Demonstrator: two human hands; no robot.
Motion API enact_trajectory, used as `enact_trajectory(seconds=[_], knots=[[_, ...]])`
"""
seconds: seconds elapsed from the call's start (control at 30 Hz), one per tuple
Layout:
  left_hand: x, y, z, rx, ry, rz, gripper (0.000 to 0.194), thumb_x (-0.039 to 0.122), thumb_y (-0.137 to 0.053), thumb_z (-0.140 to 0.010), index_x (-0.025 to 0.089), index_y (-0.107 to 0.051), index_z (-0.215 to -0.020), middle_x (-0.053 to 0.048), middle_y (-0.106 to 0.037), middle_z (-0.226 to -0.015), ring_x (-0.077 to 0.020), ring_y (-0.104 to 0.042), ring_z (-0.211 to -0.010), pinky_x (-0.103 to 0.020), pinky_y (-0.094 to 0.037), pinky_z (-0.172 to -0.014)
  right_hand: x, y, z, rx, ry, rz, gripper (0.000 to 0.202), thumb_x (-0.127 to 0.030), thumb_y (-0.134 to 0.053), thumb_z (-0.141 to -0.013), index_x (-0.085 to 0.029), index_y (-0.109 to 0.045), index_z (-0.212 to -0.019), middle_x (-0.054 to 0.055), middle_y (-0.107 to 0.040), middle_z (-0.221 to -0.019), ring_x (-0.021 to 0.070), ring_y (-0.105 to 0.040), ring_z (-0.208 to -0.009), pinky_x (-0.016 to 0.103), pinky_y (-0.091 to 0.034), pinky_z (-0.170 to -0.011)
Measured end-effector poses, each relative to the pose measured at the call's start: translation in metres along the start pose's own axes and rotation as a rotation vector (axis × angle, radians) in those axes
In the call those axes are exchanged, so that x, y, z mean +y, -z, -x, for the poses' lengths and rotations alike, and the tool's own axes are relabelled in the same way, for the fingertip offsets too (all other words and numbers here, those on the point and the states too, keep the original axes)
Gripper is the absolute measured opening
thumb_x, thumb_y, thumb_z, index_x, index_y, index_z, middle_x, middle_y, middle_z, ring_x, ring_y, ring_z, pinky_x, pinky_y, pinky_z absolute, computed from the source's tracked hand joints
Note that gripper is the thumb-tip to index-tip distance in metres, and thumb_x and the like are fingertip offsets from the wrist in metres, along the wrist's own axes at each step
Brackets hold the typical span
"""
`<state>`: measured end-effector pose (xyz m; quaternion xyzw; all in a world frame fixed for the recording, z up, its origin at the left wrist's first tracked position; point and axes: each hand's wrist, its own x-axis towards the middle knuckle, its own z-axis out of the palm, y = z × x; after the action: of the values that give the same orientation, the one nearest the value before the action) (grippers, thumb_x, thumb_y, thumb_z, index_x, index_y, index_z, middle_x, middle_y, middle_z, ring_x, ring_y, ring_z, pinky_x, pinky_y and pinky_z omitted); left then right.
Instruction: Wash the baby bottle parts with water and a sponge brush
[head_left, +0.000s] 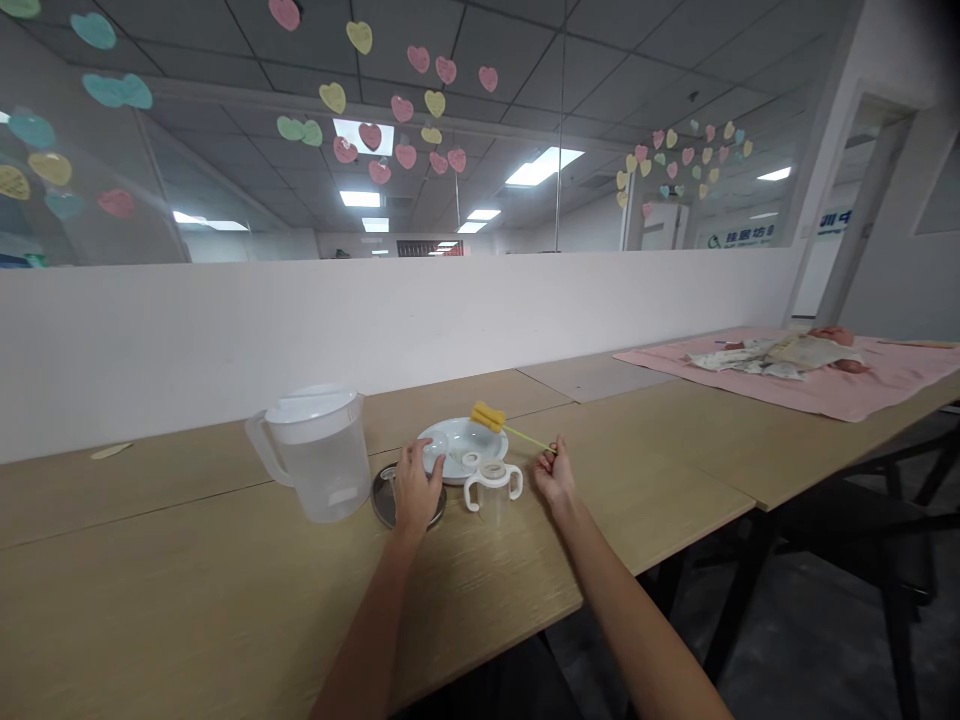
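My right hand (553, 474) grips the thin green handle of a sponge bottle brush (489, 416), whose yellow head is over the far rim of a white dish (489, 436). My left hand (418, 482) curls its thumb and fingers around a clear, rounded cap (436, 446) at the dish's left side. A small white ring-like part (470, 460) shows at the near side of the dish. Between my hands stands a clear baby bottle (493, 484) with two white handles. Beneath my left hand lies a dark round tray (382, 497), partly covered by it.
Left of the tray stands a lidded translucent pitcher (327, 460). A flat pale piece (112, 451) lies farther left on the wooden table (187, 600). To the right, a pink cloth (847, 398) carries a clothed doll (795, 352). A white wall (420, 310) borders the table's back.
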<state>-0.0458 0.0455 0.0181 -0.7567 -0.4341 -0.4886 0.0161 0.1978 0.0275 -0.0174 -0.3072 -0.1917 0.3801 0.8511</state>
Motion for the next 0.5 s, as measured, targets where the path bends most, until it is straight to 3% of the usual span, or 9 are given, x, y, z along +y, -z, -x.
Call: enact_trajectory(seconds=[0.17,0.5], knots=[[0.004,0.001,0.000,0.047,0.012,0.066,0.043,0.036,-0.050,-0.089,0.017,-0.047,-0.127,-0.014,-0.058,-0.121,-0.0276,-0.054,-0.115,-0.041,-0.042,-0.098,0.001,-0.003,0.000,-0.005,-0.039,-0.021,0.048,-0.059,-0.051,-0.085,-0.023,-0.032,-0.059,-0.013,-0.020,-0.040,0.0047,-0.016,-0.032,0.018,-0.019,-0.031],[0.009,0.000,0.003,-0.043,-0.163,0.053,0.046,0.032,-0.056,-0.087,0.020,-0.047,-0.130,-0.011,-0.061,-0.122,-0.0260,-0.053,-0.115,-0.040,-0.040,-0.102,0.012,-0.011,0.008,-0.047,-0.126,0.180,0.043,-0.062,-0.055,-0.080,-0.020,-0.054,-0.070,-0.012,-0.026,-0.038,0.0058,-0.023,-0.031,0.019,-0.019,-0.031]])
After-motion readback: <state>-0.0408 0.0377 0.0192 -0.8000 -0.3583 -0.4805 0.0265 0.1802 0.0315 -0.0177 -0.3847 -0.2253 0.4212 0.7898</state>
